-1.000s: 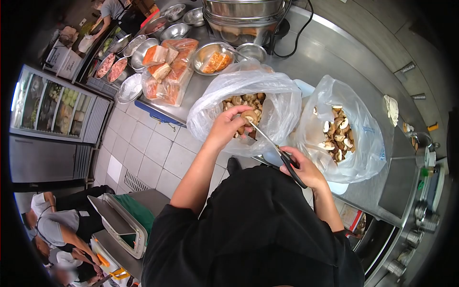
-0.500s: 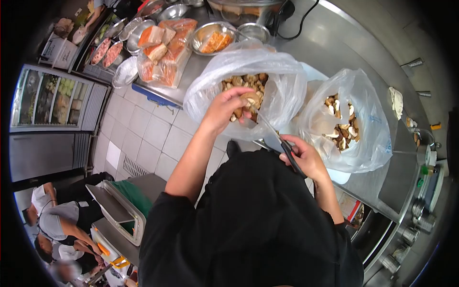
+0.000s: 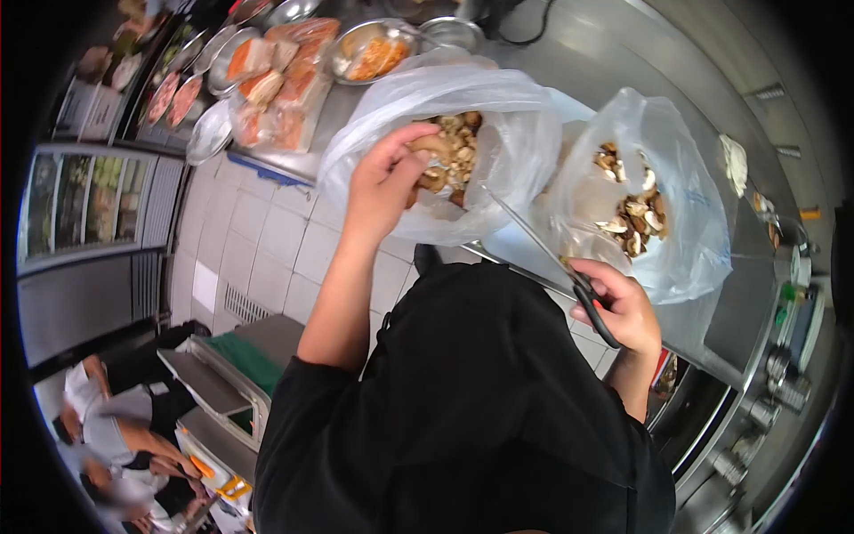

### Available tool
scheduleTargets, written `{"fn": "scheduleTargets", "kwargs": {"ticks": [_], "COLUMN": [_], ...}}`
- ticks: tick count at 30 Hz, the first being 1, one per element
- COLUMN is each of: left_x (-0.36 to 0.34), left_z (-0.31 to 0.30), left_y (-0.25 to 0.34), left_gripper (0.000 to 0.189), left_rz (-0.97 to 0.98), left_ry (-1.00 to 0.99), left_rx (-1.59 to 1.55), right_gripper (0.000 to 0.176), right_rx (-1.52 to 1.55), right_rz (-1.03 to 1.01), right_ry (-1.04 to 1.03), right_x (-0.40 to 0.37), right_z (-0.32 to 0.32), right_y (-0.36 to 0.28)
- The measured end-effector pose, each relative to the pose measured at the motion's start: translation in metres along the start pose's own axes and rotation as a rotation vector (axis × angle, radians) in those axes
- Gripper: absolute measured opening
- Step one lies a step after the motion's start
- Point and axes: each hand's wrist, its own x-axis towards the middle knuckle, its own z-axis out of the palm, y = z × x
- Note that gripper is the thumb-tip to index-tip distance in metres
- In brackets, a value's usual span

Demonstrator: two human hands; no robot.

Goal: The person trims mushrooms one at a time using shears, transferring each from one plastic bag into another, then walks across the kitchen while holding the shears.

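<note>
My left hand (image 3: 384,187) is closed on a brown mushroom (image 3: 432,145), pinched between thumb and fingers over the left plastic bag (image 3: 525,125). Beneath it in that bag lie many whole mushrooms (image 3: 461,149). My right hand (image 3: 627,311) grips the black handles of a pair of scissors (image 3: 532,233). Their long metal blades point up and left toward the left bag, apart from the mushroom in my left hand. To the right, a second clear plastic bag (image 3: 685,200) stands open with cut mushroom pieces (image 3: 642,218) inside.
Both bags stand on a steel counter (image 3: 614,53). Bagged salmon-coloured meat (image 3: 298,84), a metal bowl of orange food (image 3: 374,53) and other bowls sit to the left. Beyond are a glass-door fridge (image 3: 84,209), a lidded bin (image 3: 213,383) and several people at lower left.
My right hand has drawn the scissors away, down and to the right, from the mushroom. The left hand has moved slightly left, still holding a mushroom. The whole view has shifted a little.
</note>
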Motion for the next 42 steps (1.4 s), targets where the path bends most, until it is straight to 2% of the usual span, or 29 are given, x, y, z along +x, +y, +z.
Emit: {"fn": "scheduleTargets", "kwargs": {"ticks": [2,3,5,6,8,11,13,14,16,20,22,24,25,26,27,29,30,33,35,36,37,38,39,42], "left_x": [-0.002,-0.006,-0.012,-0.016,-0.016,-0.009,0.006,0.017,0.035,0.05,0.049,0.04,0.04,0.041,0.042,0.043,0.047,0.062,0.067,0.069,0.07,0.072,0.071,0.067], "left_z": [0.011,0.019,0.047,0.066,0.107,0.181,0.23,0.247,0.273,0.265,0.237,0.198,0.173,0.147,0.123,0.084,0.074,0.05,0.029,0.024,0.024,0.024,0.027,0.027], "left_y": [0.02,0.031,0.055,0.068,0.083,0.095,0.081,0.069,0.04,0.019,0.056,0.115,0.13,0.139,0.141,0.135,0.121,0.032,-0.049,-0.063,-0.07,-0.076,-0.071,-0.052], "left_gripper": [0.031,0.032,0.033,0.03,0.027,0.031,0.034,0.034,0.041,0.047,0.043,0.032,0.025,0.02,0.02,0.015,0.016,0.03,0.039,0.039,0.041,0.045,0.045,0.046], "left_rz": [0.046,0.034,0.031,0.056,0.107,0.094,0.287,0.292,0.572,0.525,0.735,0.366,0.442,0.521,0.513,0.205,0.187,0.155,0.244,0.24,0.154,0.07,0.068,0.028], "left_ry": [-0.068,-0.117,-0.211,-0.336,-0.555,-0.835,-0.859,-0.871,-0.635,-0.587,-0.798,-1.055,-1.061,-1.065,-1.045,-0.915,-0.836,-0.611,-0.403,-0.394,-0.432,-0.472,-0.471,-0.346], "left_rx": [-0.039,-0.108,-0.185,-0.186,-0.16,-0.135,0.157,0.162,0.741,0.939,0.569,0.329,0.34,0.353,0.367,0.456,0.65,1.215,1.505,1.503,1.535,1.564,1.56,1.416], "right_gripper": [0.063,0.069,0.073,0.074,0.065,0.059,0.056,0.054,0.054,0.054,0.054,0.055,0.054,0.053,0.054,0.057,0.06,0.068,0.075,0.078,0.082,0.081,0.081,0.074], "right_rx": [0.49,0.61,0.696,0.752,0.662,0.825,0.898,0.909,0.891,0.844,0.877,0.853,0.859,0.816,0.801,0.759,0.756,0.714,0.784,0.782,0.818,0.794,0.791,0.728], "right_rz": [-0.086,-0.138,-0.316,-0.423,-0.433,-0.383,-0.337,-0.294,-0.239,-0.186,-0.176,-0.206,-0.226,-0.272,-0.347,-0.435,-0.475,-0.47,-0.467,-0.45,-0.457,-0.413,-0.418,-0.39], "right_ry": [0.05,0.107,0.333,0.447,0.664,0.817,0.886,0.929,0.967,0.978,0.986,0.985,0.991,0.969,0.917,0.834,0.779,0.609,0.458,0.382,0.31,0.252,0.206,0.068], "right_x": [-0.025,-0.039,-0.056,-0.056,-0.056,-0.057,-0.057,-0.058,-0.062,-0.072,-0.072,-0.069,-0.068,-0.066,-0.063,-0.058,-0.054,-0.048,-0.042,-0.038,-0.034,-0.032,-0.029,-0.017], "right_z": [-0.013,-0.021,-0.028,-0.031,-0.041,-0.043,-0.04,-0.038,-0.033,-0.028,-0.027,-0.03,-0.031,-0.032,-0.034,-0.036,-0.036,-0.034,-0.031,-0.03,-0.028,-0.027,-0.024,-0.011], "right_y": [0.017,0.029,0.049,0.049,0.041,0.042,0.047,0.051,0.059,0.073,0.077,0.08,0.078,0.077,0.078,0.072,0.07,0.067,0.068,0.064,0.061,0.059,0.051,0.033]}}
